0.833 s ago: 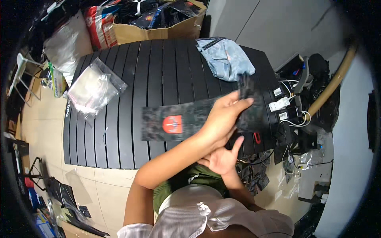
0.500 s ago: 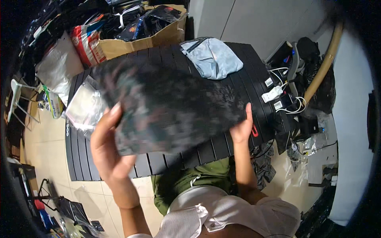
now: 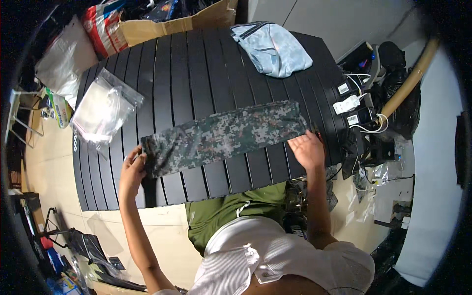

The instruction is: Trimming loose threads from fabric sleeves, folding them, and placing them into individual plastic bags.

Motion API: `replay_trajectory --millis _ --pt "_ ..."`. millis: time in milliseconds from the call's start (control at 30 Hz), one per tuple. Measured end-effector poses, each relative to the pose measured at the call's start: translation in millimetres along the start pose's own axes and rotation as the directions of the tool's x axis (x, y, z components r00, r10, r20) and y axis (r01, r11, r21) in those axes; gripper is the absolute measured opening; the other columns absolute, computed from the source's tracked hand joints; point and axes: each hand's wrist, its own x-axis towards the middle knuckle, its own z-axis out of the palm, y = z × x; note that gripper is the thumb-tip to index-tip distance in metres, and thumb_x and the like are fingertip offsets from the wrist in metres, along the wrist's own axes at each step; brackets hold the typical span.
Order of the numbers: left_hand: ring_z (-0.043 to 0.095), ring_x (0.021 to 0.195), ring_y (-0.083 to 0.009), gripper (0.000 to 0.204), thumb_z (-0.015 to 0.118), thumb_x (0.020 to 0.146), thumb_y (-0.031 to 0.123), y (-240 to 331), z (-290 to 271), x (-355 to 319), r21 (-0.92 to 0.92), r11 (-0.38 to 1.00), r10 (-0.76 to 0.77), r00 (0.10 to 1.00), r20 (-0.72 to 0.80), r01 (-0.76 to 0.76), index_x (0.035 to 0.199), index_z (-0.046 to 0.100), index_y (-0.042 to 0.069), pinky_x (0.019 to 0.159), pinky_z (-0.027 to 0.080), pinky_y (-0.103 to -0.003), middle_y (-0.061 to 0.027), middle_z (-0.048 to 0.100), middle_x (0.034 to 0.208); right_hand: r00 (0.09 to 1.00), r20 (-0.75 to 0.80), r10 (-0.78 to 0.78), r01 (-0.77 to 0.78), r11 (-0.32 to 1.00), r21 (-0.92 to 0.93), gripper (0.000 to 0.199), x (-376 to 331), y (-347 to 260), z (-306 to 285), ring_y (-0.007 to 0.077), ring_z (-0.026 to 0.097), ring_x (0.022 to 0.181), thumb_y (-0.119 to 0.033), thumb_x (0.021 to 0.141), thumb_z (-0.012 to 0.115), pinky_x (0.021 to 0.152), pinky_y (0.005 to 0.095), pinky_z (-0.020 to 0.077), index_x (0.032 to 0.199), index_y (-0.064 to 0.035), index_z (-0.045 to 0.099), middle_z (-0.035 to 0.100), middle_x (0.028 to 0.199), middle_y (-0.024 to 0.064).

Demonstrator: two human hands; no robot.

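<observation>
In the head view, a long, dark green-and-grey digital-camouflage fabric strip (image 3: 223,135) lies across the near half of a black slatted table (image 3: 191,64). The left hand (image 3: 132,172) pinches its left end between thumb and fingers. The right hand (image 3: 309,150), loosely open, touches its near right corner; whether it grips cannot be told. Clear plastic bags (image 3: 105,110) lie far left, a crumpled light-blue cloth (image 3: 278,54) far right.

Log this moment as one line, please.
camouflage cloth: spread over black slatted table | left hand: at its left end, grip unclear | right hand: open, at its right end
</observation>
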Motion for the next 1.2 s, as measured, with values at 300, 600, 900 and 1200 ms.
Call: replay_trajectory --millis 300,600,900,1200 --pt "0.054 0.074 -0.0183 0.036 0.061 0.085 0.023 1.5 54.6 -7.6 0.918 0.375 0.75 0.624 -0.22 -0.127 0.115 0.056 0.005 0.064 0.044 -0.03 -0.01 0.06 0.097 0.683 -0.411 -0.604 -0.21 0.377 -0.902 0.033 19.8 -10.5 77.1 0.027 0.052 0.108 -0.022 0.087 0.054 0.094 0.0401 0.041 0.116 -0.0071 0.053 0.054 0.119 0.0095" --pt "0.022 0.134 -0.0265 0.051 0.041 0.091 0.04 -30.1 79.4 -2.1 0.989 -0.073 0.651 0.744 0.148 -0.132 0.137 0.035 0.018 0.108 0.013 -0.049 -0.0068 0.03 0.143 0.973 0.232 0.002 0.125 -0.847 -0.516 0.048 69.7 13.3 62.1 0.0315 0.024 0.133 -0.032 0.091 0.045 0.108 0.0465 0.015 0.133 -0.0107 0.04 0.034 0.14 0.0139" --pt "0.041 0.12 -0.0309 0.033 0.05 0.09 0.019 -25.3 42.8 1.3 0.866 0.351 0.756 0.654 -0.037 -0.357 0.122 0.051 0.007 0.103 0.028 -0.041 -0.0111 0.05 0.123 0.917 0.333 -0.218 0.096 -0.69 -0.717 0.035 73.2 -22.4 27.5 0.0326 0.037 0.123 -0.015 0.087 0.052 0.104 0.0399 0.026 0.121 -0.0051 0.051 0.048 0.127 0.0135" --pt "0.044 0.115 -0.0328 0.027 0.058 0.085 0.013 -4.3 52.8 0.5 0.889 0.253 0.81 0.587 0.021 -0.381 0.11 0.057 0.004 0.097 0.035 -0.039 -0.0132 0.053 0.117 0.869 0.473 -0.144 0.184 -0.794 -0.579 0.024 79.5 8.0 80.0 0.0316 0.043 0.116 -0.013 0.084 0.054 0.098 0.0423 0.0322 0.106 -0.0054 0.061 0.055 0.114 0.011"
